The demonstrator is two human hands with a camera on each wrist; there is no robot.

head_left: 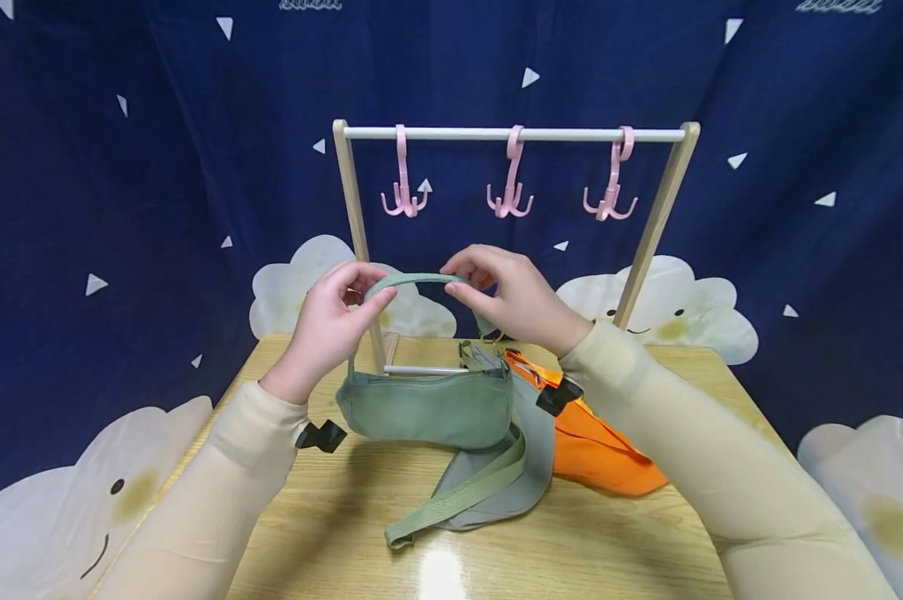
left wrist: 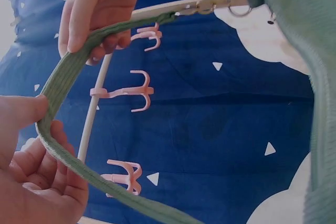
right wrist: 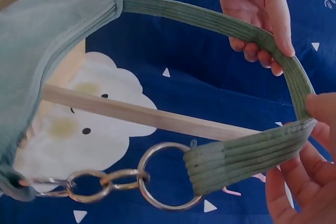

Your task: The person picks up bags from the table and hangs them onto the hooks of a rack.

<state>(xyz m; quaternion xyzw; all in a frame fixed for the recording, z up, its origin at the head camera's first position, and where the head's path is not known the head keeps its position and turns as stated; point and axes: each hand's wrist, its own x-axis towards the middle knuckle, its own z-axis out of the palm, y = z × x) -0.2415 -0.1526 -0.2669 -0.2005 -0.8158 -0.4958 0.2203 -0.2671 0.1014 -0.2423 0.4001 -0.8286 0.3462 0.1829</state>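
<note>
A dark blue backdrop (head_left: 122, 208) printed with white triangles and smiling clouds fills the upper part of the head view, and a light wooden table (head_left: 331, 533) takes the lower middle. At the table's far edge, in the centre of the frame, stands a wooden rack (head_left: 354, 217) with a white crossbar; three pink hooks (head_left: 510, 196) hang from the bar, well apart from one another. In front of the rack, at centre frame, a green bag (head_left: 425, 408) hangs just above the table, lifted by its short green handle (head_left: 410, 281), which arches between the two hands. To the right of the bag an orange bag (head_left: 594, 450) lies on the table, with a grey bag (head_left: 530, 475) partly under the green one; a long green strap (head_left: 459, 496) trails toward the lower middle of the frame. The left hand (head_left: 335, 321) pinches the handle's left end between thumb and curled fingers. The right hand (head_left: 511, 296) grips the handle's right end the same way, thumb under, fingers over. In the right wrist view, at the lower middle, metal rings (right wrist: 163, 177) link the handle's end to the bag
</note>
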